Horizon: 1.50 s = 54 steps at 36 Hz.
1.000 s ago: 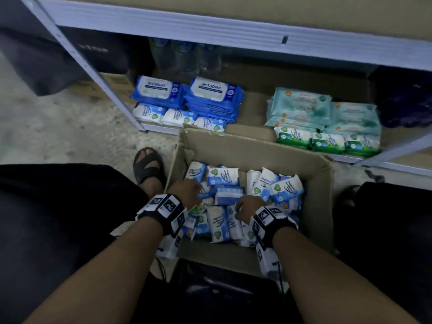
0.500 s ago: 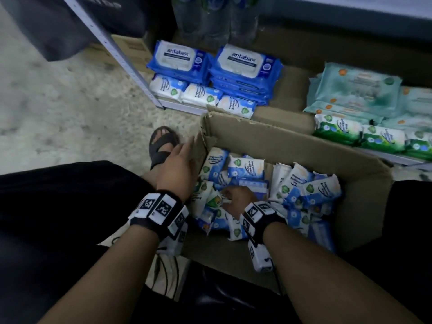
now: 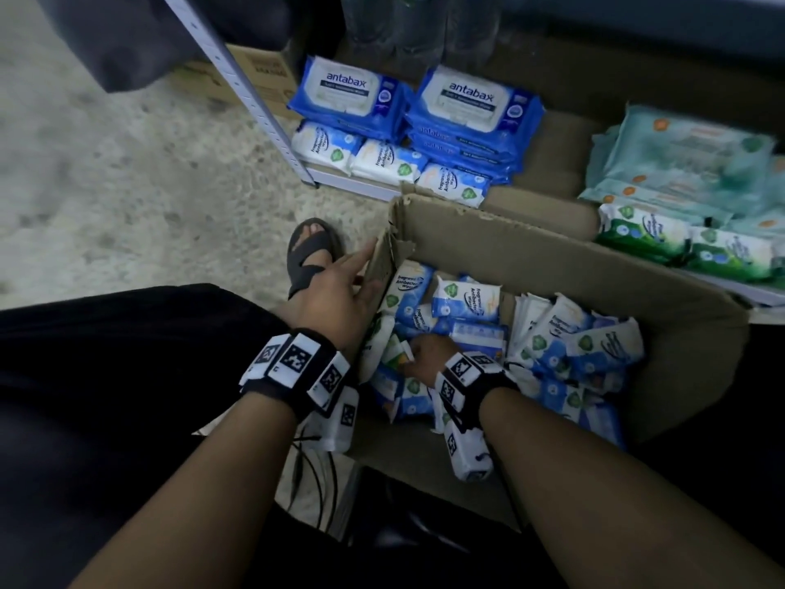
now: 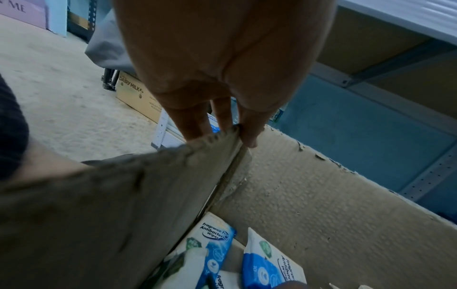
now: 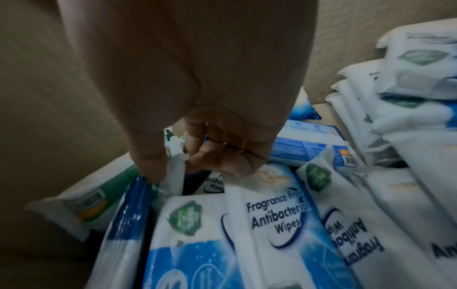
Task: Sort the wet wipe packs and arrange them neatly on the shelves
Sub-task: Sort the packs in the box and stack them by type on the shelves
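An open cardboard box (image 3: 552, 265) on the floor holds several small white-and-blue antibacterial wipe packs (image 3: 465, 297). My left hand (image 3: 352, 282) pinches the top edge of the box's left wall (image 4: 123, 195), fingers outside and thumb inside. My right hand (image 3: 420, 354) is down among the packs and pinches the white crimped end of one pack (image 5: 173, 176) between thumb and fingers. On the bottom shelf lie blue Antabax packs (image 3: 467, 104), small white-and-blue packs (image 3: 386, 161), teal packs (image 3: 679, 155) and small green packs (image 3: 645, 231).
The shelf's grey upright (image 3: 238, 91) stands left of the packs. A Dairy Milk carton (image 4: 138, 95) sits on the floor behind it. My sandalled foot (image 3: 312, 248) is beside the box's left wall. Water bottles (image 3: 416, 31) stand at the shelf's back.
My left hand came out of the box and took hold of its left wall. My right hand shifted left among the packs and pinched one. The head view has tilted down and closer.
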{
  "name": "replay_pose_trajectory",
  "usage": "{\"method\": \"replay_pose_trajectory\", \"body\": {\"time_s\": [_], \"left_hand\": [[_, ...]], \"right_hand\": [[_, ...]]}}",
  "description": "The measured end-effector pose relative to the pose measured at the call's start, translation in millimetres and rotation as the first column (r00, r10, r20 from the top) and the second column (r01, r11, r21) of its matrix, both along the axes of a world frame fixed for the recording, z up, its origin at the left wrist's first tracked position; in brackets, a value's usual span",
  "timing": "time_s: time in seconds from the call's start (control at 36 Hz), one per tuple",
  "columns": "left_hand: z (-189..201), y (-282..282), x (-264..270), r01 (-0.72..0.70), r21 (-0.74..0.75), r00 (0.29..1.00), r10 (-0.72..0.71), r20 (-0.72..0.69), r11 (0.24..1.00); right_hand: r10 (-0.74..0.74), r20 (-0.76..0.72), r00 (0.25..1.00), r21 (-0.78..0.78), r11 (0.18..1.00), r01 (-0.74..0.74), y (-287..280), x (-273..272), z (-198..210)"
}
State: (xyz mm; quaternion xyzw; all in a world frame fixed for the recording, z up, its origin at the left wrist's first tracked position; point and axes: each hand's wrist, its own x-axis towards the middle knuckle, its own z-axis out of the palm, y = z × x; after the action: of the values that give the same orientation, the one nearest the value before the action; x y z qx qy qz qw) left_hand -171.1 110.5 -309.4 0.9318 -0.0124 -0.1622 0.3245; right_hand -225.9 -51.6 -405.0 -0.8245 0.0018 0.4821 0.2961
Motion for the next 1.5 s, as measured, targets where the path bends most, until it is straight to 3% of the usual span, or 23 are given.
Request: {"method": "replay_pose_trajectory", "body": {"time_s": [0.17,0.31,0.39,0.44,0.53,0.61,0.67,0.72,0.83,0.92,1.03,1.22,1.39,1.5], "left_hand": [[-0.8,-2.2,0.0,-0.018,0.019,0.999,0.019,-0.047,1.000],[2.1,-8.8,-0.2,0.013,0.064,0.998,-0.009,-0.063,0.998],[5.4,-15.6,-0.8,0.008,0.069,1.000,-0.007,-0.024,0.998],[9.4,-23.0,-3.8,0.002,0.148,0.999,-0.010,0.052,0.989],[19.1,-39.3,-15.0,-0.012,0.264,0.976,-0.047,0.215,0.964],[16.7,-58.9,-24.6,0.112,0.258,0.964,-0.168,0.206,0.960],[13.3,-73.1,-30.4,0.215,0.241,0.965,-0.243,0.094,0.946],[3.0,-84.0,-36.0,0.256,0.262,0.966,-0.243,-0.083,0.930],[-35.5,-91.3,-41.3,0.231,0.307,0.906,-0.089,-0.414,0.923],[-56.9,-88.8,-39.7,0.233,0.354,0.861,-0.023,-0.508,0.906],[-79.5,-80.1,-35.6,0.324,0.427,0.839,-0.049,-0.542,0.844],[-93.5,-73.9,-23.9,0.368,0.474,0.852,-0.085,-0.517,0.800],[-77.2,-73.5,-12.7,0.317,0.555,0.867,0.003,-0.499,0.769],[-63.1,-76.5,-12.4,0.317,0.571,0.890,-0.029,-0.455,0.757]], "right_hand": [[-0.358,0.000,0.934,0.085,0.930,0.357,-14.4,-1.6,14.7],[-0.652,-0.158,0.741,0.154,0.725,0.671,-39.5,-0.9,34.5],[-0.723,-0.168,0.670,0.165,0.650,0.742,-55.1,-5.7,46.8],[-0.774,-0.140,0.618,0.158,0.598,0.785,-65.5,-11.3,49.8],[-0.803,-0.061,0.593,0.111,0.585,0.803,-78.7,-21.7,54.2],[-0.775,0.012,0.632,0.056,0.632,0.773,-92.9,-33.7,43.6],[-0.740,0.029,0.672,0.022,0.673,0.740,-104.7,-42.7,18.6],[-0.705,0.024,0.709,0.005,0.709,0.705,-110.9,-49.5,21.0],[-0.717,0.031,0.697,-0.009,0.697,0.717,-119.8,-59.5,38.6],[-0.709,-0.005,0.705,-0.005,0.705,0.709,-125.4,-62.3,33.8],[-0.729,-0.072,0.680,0.014,0.681,0.732,-131.2,-65.5,25.4],[-0.751,-0.160,0.640,0.016,0.646,0.763,-140.5,-64.2,16.5],[-0.770,-0.193,0.608,0.028,0.615,0.788,-141.5,-63.4,20.5],[-0.785,-0.187,0.590,0.037,0.595,0.803,-142.9,-65.4,31.3]]}}
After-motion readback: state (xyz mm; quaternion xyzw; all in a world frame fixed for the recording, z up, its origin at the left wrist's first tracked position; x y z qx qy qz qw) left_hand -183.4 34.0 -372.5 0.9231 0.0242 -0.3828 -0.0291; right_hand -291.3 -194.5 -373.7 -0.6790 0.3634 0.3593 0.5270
